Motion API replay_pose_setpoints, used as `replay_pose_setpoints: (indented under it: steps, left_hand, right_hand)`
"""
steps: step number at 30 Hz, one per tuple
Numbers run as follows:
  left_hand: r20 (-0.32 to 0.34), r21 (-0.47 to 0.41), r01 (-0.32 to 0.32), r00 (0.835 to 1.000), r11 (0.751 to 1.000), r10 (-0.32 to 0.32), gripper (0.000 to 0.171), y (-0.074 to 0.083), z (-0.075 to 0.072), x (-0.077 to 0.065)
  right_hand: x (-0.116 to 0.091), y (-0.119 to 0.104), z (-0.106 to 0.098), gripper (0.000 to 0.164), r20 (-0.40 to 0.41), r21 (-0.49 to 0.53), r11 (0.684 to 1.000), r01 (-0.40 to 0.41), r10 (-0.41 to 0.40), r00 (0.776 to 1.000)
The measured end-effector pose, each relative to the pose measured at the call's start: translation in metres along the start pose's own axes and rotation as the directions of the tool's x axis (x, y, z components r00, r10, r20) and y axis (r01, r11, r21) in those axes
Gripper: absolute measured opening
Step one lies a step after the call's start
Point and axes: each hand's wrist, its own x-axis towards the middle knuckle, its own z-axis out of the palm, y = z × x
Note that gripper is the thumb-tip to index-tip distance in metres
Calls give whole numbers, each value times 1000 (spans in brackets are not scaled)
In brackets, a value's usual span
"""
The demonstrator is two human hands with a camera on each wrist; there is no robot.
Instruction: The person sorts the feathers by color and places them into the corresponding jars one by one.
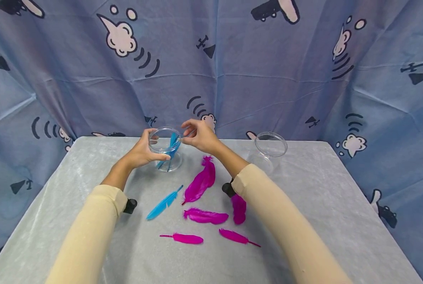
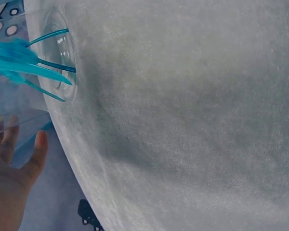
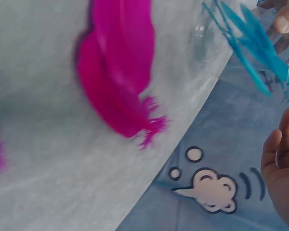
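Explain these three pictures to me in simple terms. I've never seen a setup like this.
There is no robot here, just a person's two bare hands. The widest picture comes from a camera on the head, looking forward and down. The other two come from the left wrist camera and the right wrist camera, so they look tilted.

The left hand grips a clear jar with blue feathers inside. The right hand is by that jar's rim; nothing shows in its fingers.

On the pale table lie another blue feather and several magenta feathers. A second clear jar stands farther right.
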Motion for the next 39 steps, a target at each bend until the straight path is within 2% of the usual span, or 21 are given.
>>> replay_pose_setpoints:
  steps: [5, 11, 20, 29, 39]
  left_hand:
    - [-7, 1, 4, 1000, 1000, -4, 108, -1, 1, 1]
    - [-17, 8, -2, 1000, 1000, 2, 109, -1, 1, 2]
    - [-15, 10, 1, 1000, 1000, -1, 109, 0, 2, -1]
    - [-13, 7, 0, 1000, 1000, 0, 109, 0, 1, -1]
    - [-13, 10, -7, 1000, 1000, 7, 108, 0, 1, -1]
  right_hand:
    - [-10, 13, -3, 33, 24, 11, 1000, -23, 23, 999]
    - [-23, 24, 2, 28, 111, 21, 1000, -23, 20, 994]
    - [-46, 36, 14, 32, 288, 73, 997, 14, -34, 957]
    - [-63, 49, 24, 34, 346, 70, 998, 7, -31, 938]
    - [-69, 48, 41, 35, 396, 51, 999, 17, -35, 918]
